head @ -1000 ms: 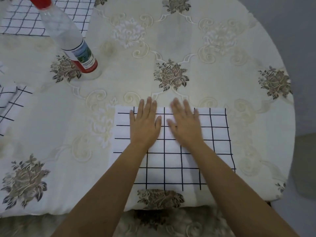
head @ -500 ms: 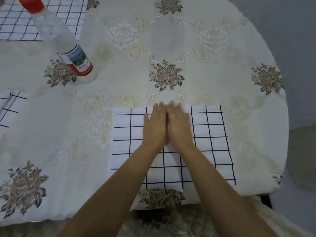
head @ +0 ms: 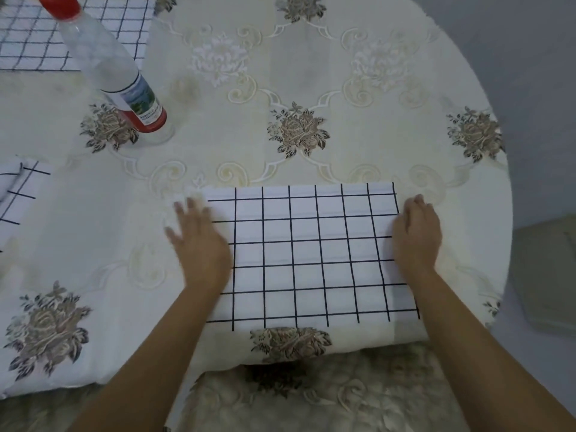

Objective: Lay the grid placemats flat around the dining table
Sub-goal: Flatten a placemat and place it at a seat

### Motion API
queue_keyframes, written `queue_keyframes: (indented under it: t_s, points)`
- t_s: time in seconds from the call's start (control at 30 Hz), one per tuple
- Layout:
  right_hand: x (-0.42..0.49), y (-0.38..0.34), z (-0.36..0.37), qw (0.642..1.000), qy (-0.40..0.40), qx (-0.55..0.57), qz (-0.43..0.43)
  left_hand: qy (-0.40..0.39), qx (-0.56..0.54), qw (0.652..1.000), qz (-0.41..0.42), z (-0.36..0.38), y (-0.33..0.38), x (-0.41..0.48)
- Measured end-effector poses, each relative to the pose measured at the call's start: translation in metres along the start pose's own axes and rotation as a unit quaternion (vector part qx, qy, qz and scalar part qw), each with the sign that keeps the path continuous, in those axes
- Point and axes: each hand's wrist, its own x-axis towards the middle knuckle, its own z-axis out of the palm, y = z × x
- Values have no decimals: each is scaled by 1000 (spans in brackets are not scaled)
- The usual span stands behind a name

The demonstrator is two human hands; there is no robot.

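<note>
Fabric covers the round desk [head: 498, 219]: a glossy cream tablecloth [head: 311, 73] embroidered with pale scrolls and brown-grey rose clusters, draped over the near rim. On it, at the near edge, a white rectangular cloth placemat with a thin black grid [head: 311, 254] lies flat and smooth, long side toward the person. The left hand [head: 199, 241] rests palm down on the mat's left border, its fingers spread wide and blurred, the tips out over the tablecloth. The right hand [head: 416, 235] rests palm down on the right border, its fingers close together, slightly bent, holding nothing. A second grid placemat [head: 31, 35] lies flat at the far left. A third grid placemat [head: 18, 194], rumpled along a fold, shows at the left edge of view. A clear smooth plastic bottle with a red cap and red-banded label [head: 106, 60] stands beyond it, partly in front of the far mat.
</note>
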Motion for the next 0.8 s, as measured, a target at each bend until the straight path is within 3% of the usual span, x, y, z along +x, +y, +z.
queue_keyframes:
  t_s: [0.07,0.17,0.23,0.37,0.5,0.63,0.67,0.73,0.8]
  points:
    - [-14,-40,8,999,10,44,-16,-33,-10,996,85,3,43,-8]
    - [-70,-81,40,969,-115,-21,-219,-120,-8,973,196,23,86,-37]
    - [-88,-70,52,945,-142,-78,-283,-124,17,973,194,29,81,-53]
    - [-70,-13,32,959,-85,-153,-222,-97,10,986,138,24,30,-58]
    - [-57,35,3,981,-59,-146,-113,-71,15,995,69,15,-13,-57]
    - [-62,29,2,988,-21,-140,-59,-66,10,998,16,9,1,-57]
    - [-69,14,5,986,-24,-149,-74,-68,3,997,29,6,19,-59]
    - [-91,-15,19,964,-60,-181,-185,-64,-8,990,126,7,59,-69]
    - [-119,-34,36,925,-111,-207,-297,-125,-24,977,173,11,86,-87]
